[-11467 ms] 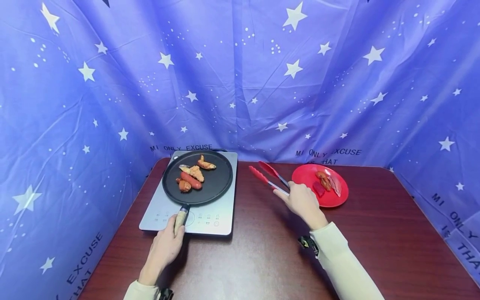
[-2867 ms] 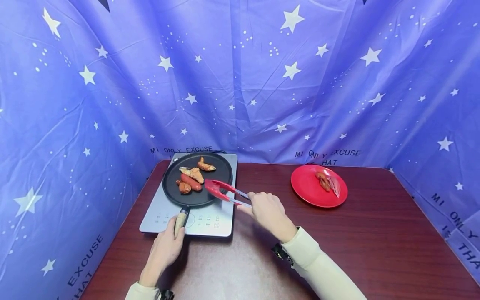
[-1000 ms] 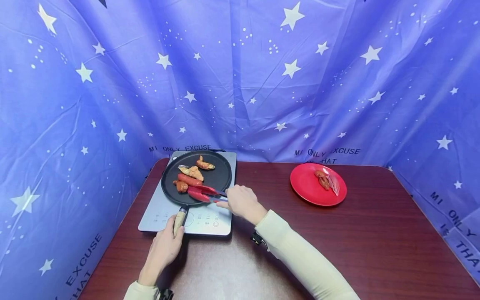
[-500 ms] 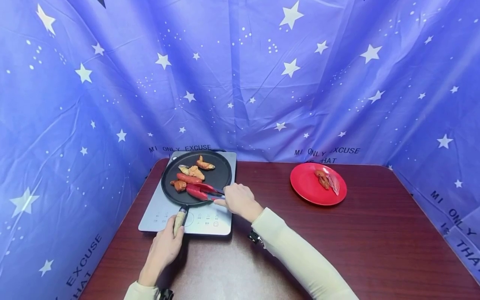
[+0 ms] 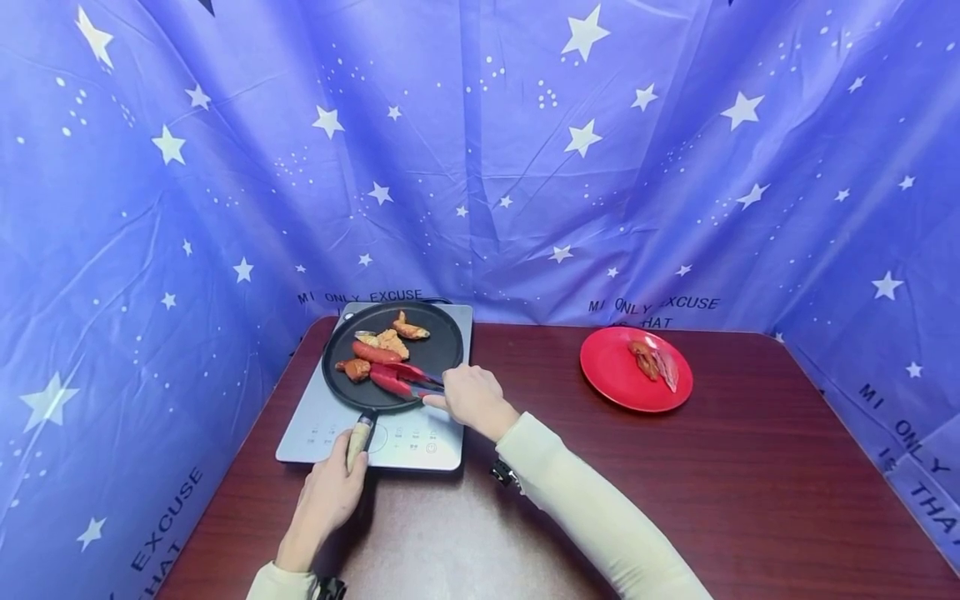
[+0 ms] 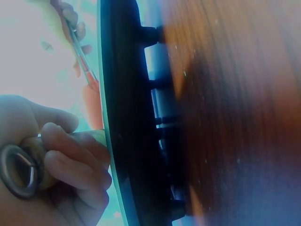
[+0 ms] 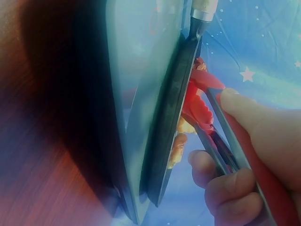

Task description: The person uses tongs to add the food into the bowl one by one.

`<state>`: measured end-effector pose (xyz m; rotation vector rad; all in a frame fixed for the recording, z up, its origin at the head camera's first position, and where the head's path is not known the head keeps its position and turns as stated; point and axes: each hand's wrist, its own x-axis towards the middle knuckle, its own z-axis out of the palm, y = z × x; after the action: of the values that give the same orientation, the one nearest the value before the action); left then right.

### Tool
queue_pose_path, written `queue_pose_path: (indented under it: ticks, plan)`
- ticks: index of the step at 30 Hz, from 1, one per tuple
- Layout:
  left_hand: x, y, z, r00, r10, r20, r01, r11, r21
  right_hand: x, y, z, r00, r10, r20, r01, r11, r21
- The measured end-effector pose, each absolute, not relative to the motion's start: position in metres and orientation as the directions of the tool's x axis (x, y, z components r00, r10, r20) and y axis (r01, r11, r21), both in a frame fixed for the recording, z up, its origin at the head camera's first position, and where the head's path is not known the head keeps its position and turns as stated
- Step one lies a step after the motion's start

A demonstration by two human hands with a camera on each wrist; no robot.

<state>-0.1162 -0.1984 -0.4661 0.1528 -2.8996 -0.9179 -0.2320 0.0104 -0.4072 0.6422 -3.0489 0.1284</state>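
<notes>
My left hand (image 5: 328, 490) grips the pale handle (image 5: 358, 443) of a round black frying pan (image 5: 438, 350); the left wrist view shows fingers curled round it near its metal hanging ring (image 6: 19, 170). My right hand (image 5: 478, 402) holds red-tipped tongs (image 5: 392, 384), low over the pan's near side. Between the tong tips in the right wrist view is something red (image 7: 192, 96), largely hidden. Left of the tips lies a browned chunk (image 5: 354, 369); just behind is a sausage (image 5: 375, 352). Farther back sit a breaded piece (image 5: 394, 342) and a chicken wing (image 5: 412, 328).
The pan stands on a silver induction cooktop (image 5: 300, 443) at the table's left. A red plate (image 5: 606, 371) at the right bears a browned piece (image 5: 643, 360) and a pale pink strip (image 5: 666, 372). A starry blue curtain (image 5: 510, 167) encloses the table (image 5: 750, 467).
The dark red piece has left the plate. The tongs have moved left into the pan, and the browned chunk and sausage have shifted leftward. My left hand keeps its hold on the handle.
</notes>
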Motion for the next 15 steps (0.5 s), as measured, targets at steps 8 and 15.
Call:
queue_pose_path:
  ticks: [8,15]
  plan:
    - [-0.1152,-0.1986,-0.4659,-0.99,-0.135,0.044,-0.085,0.811,0.579,-0.2332,0.0065,-0.4066,-0.921,-0.388,0.024,-0.389,0.917,-0.09]
    - [-0.1154,-0.1981,-0.4653,-0.989,-0.135,0.056,-0.078,0.813,0.577,-0.2349,0.0049,-0.4056,-0.924,-0.382,0.025,-0.382,0.918,-0.106]
